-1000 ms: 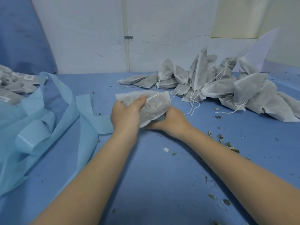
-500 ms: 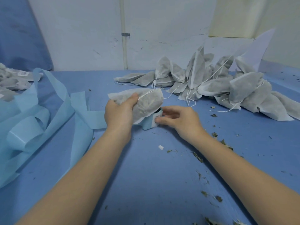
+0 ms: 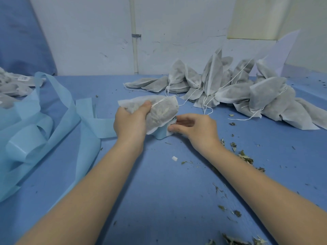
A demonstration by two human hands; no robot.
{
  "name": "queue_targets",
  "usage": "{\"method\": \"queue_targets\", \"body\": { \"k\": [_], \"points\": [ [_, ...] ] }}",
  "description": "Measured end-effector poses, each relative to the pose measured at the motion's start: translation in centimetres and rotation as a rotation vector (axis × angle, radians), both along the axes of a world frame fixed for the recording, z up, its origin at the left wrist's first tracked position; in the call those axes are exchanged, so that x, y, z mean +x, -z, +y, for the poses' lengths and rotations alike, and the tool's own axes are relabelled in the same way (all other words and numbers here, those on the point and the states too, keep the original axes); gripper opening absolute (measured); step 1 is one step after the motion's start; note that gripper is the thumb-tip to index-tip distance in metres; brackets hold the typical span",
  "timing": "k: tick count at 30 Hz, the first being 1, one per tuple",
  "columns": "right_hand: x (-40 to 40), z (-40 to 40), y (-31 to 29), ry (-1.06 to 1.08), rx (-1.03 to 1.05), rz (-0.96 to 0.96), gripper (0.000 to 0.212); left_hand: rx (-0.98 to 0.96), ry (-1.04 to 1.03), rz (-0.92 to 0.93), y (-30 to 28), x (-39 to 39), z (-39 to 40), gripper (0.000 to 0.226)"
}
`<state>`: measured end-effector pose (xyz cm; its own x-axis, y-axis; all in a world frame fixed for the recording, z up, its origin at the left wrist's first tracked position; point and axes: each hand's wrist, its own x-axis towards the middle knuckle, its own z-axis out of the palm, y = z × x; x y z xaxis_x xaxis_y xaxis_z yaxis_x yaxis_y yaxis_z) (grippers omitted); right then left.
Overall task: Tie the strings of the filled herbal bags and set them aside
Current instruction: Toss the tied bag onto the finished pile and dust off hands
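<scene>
Bag (image 3: 159, 112) at frame centre, drawstring across its top | left hand (image 3: 131, 122) is gripping it | right hand (image 3: 196, 128) is pinching a light-blue labelled strip (image 3: 163, 132) beneath | you are needing that hand free for tying.

A blue cloth covered the tabletop (image 3: 159, 200) in front of me. A pile of filled bags (image 3: 247, 92) with loose white strings lay across the upper right of the frame. More bags (image 3: 12, 87) sat at the upper left edge. Pale blue fabric strips (image 3: 44, 121) curled over the left side. Dried herb crumbs (image 3: 246, 158) were scattered at the right and bottom, with a small white scrap (image 3: 174, 158) near the centre.
</scene>
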<state>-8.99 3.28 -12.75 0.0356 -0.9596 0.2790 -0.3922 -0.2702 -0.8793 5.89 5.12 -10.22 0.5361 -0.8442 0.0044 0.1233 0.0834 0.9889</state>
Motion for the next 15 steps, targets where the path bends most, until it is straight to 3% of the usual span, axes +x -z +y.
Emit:
{"method": "queue_targets", "body": {
  "k": [8, 13, 15],
  "points": [
    [0.00, 0.16, -0.15, 0.037, 0.014, -0.068, 0.017, 0.011, -0.006, -0.020, -0.02, -0.13, 0.15, 0.045],
    [-0.31, -0.40, -0.13, -0.031, 0.067, -0.034, 0.039, 0.015, -0.012, -0.010, -0.06, -0.03, 0.19, 0.044],
    [-0.47, -0.54, -0.21, -0.038, 0.063, 0.002, 0.035, 0.016, -0.011, -0.016, -0.03, 0.00, 0.18, 0.044]
  ]
}}
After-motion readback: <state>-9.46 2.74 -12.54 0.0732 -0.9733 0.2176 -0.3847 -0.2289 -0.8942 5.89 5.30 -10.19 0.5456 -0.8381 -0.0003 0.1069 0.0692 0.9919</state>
